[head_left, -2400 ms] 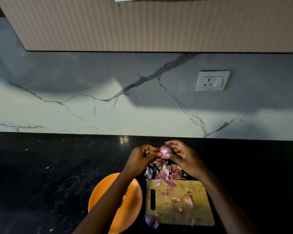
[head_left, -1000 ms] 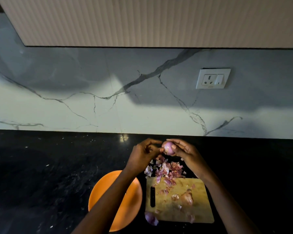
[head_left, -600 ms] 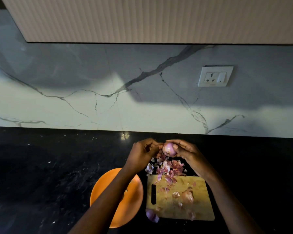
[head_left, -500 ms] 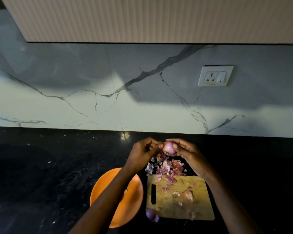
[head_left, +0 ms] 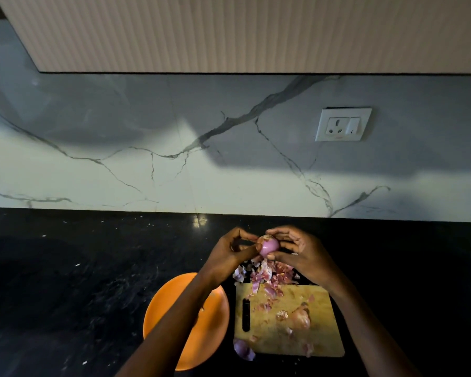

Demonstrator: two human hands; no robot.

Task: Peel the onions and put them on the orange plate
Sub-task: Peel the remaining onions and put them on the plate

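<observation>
Onions are the job here, and the one being worked on is way smaller than everything around it, so big stuff first: black speckled countertop point(head_left: 65, 281) runs the full width, with a marble-look backsplash point(head_left: 120, 172) behind it and a white wall socket point(head_left: 343, 124) up on the right. Orange plate point(head_left: 215, 322) sits on the counter at the lower middle, partly under the left forearm, and I can't see anything on the bare part of it. Just right of it is a wooden cutting board point(head_left: 321, 336) with a still-skinned onion point(head_left: 301, 319) on it and a heap of purple onion peels point(head_left: 267, 274) spilling off its far edge. One purple onion piece point(head_left: 244, 349) lies at the board's near left corner. Right hand point(head_left: 305, 253) has its fingers curled around the half-peeled onion point(head_left: 268, 245), held up above the peel heap, and left hand point(head_left: 226, 253) pinches at the onion's left side with thumb and fingertips.
</observation>
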